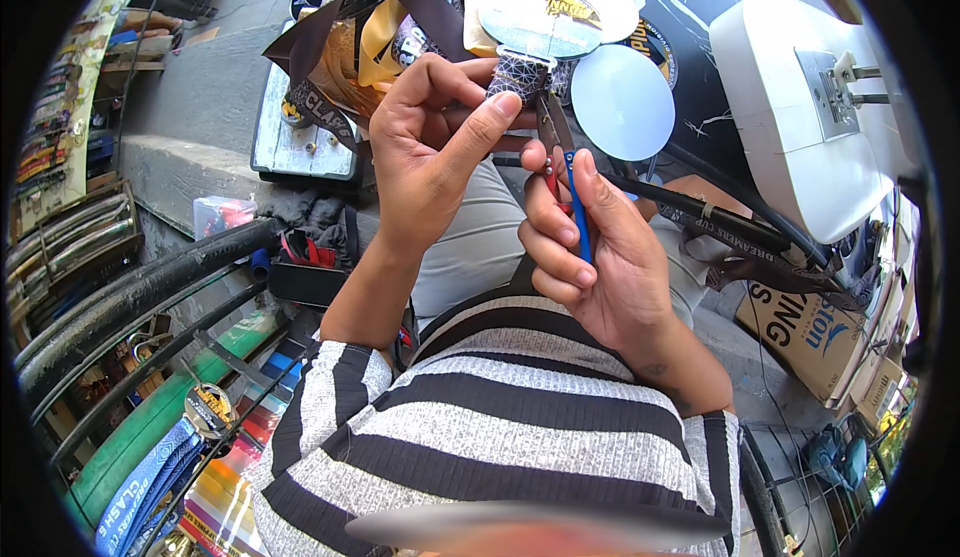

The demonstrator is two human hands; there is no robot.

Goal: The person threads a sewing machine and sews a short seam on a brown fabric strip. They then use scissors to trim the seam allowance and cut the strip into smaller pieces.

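Near the top middle, my left hand [435,142] pinches a dark ribbon [515,79] with a pale line pattern between thumb and fingers. The ribbon is looped at a slotted bar on the edge of a round medal [545,22]. My right hand [600,247] is closed round scissors [577,197] with one blue and one red handle. Their dark blades point up beside the ribbon, close to my left fingertips; whether they touch it I cannot tell. A plain pale disc [623,102] lies just right of the blades.
Brown and gold printed ribbons [385,32] with medals pile up at the upper left, partly over a pale box [300,132]. A white machine-like casing [800,107] stands at the right. Cardboard boxes [800,342] lean below it. A black metal rail [150,287] runs along the left.
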